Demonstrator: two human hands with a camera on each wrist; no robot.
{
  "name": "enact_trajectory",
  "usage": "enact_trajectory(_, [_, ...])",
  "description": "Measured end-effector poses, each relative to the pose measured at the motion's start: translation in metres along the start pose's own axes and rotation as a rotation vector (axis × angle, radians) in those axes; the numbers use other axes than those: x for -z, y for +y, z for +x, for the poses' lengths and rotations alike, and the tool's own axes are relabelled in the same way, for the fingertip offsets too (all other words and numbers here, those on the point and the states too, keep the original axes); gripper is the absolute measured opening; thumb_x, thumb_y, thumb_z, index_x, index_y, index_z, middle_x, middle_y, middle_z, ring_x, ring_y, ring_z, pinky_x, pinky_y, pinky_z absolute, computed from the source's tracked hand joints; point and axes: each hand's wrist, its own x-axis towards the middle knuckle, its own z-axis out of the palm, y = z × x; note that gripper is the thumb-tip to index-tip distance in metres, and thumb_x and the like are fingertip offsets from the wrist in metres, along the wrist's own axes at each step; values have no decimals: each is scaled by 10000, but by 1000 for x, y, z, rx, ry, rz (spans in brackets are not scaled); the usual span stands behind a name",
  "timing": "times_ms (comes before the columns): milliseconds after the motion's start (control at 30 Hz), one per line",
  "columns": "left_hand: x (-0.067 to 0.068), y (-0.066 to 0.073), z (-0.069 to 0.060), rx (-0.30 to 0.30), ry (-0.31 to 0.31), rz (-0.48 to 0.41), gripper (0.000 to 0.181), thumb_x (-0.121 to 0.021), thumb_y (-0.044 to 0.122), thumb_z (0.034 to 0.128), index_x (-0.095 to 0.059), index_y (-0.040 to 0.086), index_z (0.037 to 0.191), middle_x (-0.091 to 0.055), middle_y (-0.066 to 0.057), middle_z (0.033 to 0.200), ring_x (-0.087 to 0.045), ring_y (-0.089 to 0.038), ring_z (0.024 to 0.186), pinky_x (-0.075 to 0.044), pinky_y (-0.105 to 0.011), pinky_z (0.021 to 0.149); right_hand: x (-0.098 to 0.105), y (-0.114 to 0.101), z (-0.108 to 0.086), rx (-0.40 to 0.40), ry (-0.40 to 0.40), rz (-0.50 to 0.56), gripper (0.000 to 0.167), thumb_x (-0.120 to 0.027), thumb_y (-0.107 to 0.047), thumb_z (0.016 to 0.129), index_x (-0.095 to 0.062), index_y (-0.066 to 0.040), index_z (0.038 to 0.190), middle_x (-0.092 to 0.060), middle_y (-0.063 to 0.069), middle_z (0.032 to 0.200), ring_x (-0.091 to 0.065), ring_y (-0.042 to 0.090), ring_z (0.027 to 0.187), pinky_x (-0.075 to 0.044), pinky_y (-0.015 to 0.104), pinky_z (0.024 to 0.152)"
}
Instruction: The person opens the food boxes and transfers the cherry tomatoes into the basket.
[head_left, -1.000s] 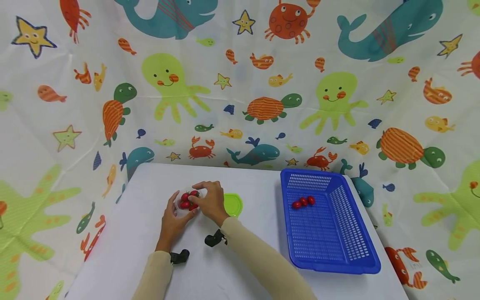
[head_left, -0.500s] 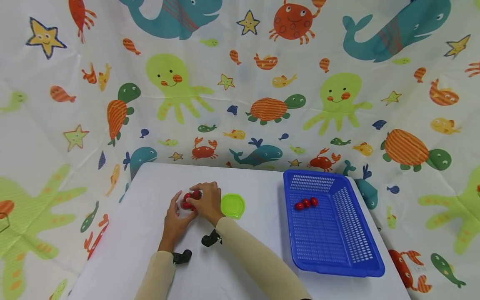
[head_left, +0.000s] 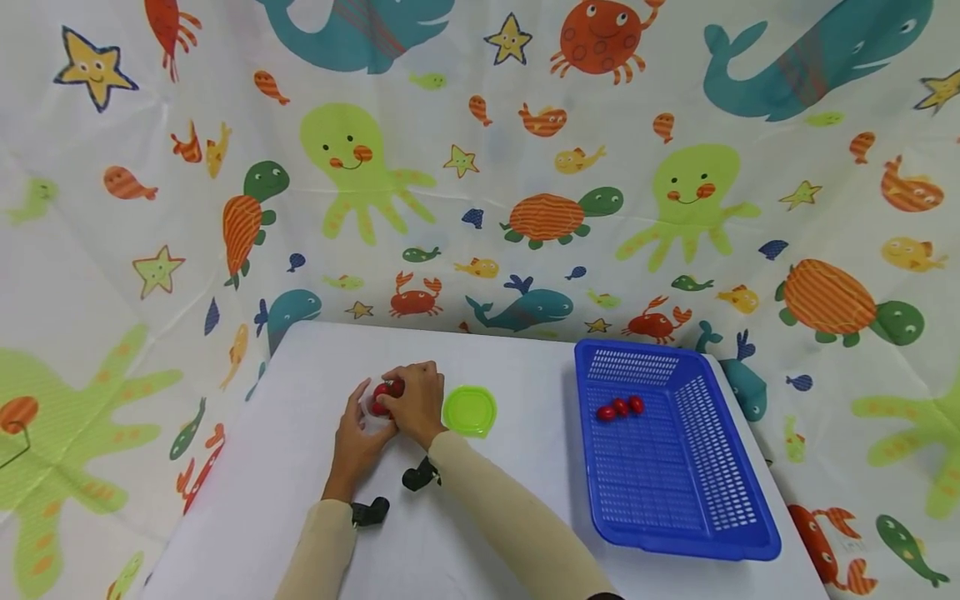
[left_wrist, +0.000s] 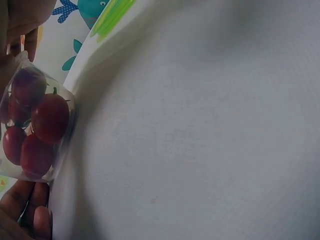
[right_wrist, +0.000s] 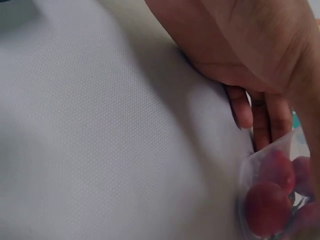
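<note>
A clear plastic tub (left_wrist: 62, 157) with several red cherry tomatoes (left_wrist: 50, 117) stands on the white table. Green stems show on some of them. My left hand (head_left: 355, 446) grips the tub, its fingers (left_wrist: 37, 215) around the far left side and its thumb on the near side. Over the tub's open top, my right hand (head_left: 416, 404) pinches at a cherry tomato (head_left: 397, 387) between thumb and forefinger. The right fingertips partly hide the fruit. In the right wrist view, left-hand fingers (right_wrist: 262, 120) show behind the tub (right_wrist: 248, 172).
A round bright green lid (head_left: 470, 411) lies flat just right of the right hand. Further right stands a blue slotted basket (head_left: 678, 517) holding 3 red tomatoes (head_left: 620, 407). A patterned cloth (head_left: 450, 217) hangs behind the table (head_left: 517, 500).
The head view has shifted slightly, so the scene appears further right. My right fingers have moved a little deeper over the tomatoes, and more of the green lid shows. The left grip is unchanged.
</note>
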Motion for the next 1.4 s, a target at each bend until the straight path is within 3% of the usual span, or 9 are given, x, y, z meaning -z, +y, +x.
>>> enact_trajectory(600, [1, 3, 1, 2, -3, -10, 958, -821, 271, 943, -232, 280, 1698, -238, -144, 1774, -288, -499, 1595, -340, -656, 1252, -11, -3, 13, 28, -65, -206, 290, -854, -396, 912, -807, -289, 1177, -800, -75, 1184, -561, 151, 1207, -463, 367, 1034])
enact_trajectory(967, [2, 3, 1, -16, -14, -25, 957, -820, 273, 944, -230, 260, 1697, -266, -147, 1763, -318, -473, 1588, -344, -661, 1250, -12, -1, 13, -2, -76, -144, 258, -862, -363, 909, -818, -280, 1150, -789, -71, 1138, -547, 137, 1152, -456, 362, 1013])
enact_trajectory(1167, [3, 4, 3, -25, -14, -18, 967, -828, 289, 936, -231, 263, 1697, -281, -153, 1757, -340, -465, 1580, -355, -661, 1243, -9, 0, 11, -18, -40, -69, 247, -870, -357, 903, -823, -267, 1128, -782, -63, 1130, -540, 144, 1200, -444, 394, 1067])
enact_trajectory(1400, [2, 2, 2, -22, -3, 1, 965, -831, 306, 937, -235, 267, 1696, -255, -133, 1771, -315, -489, 1587, -353, -655, 1246, -10, 5, 9, -19, -9, -56, 256, -865, -378, 903, -821, -270, 1130, -783, -65, 1141, -549, 147, 1203, -445, 406, 1084])
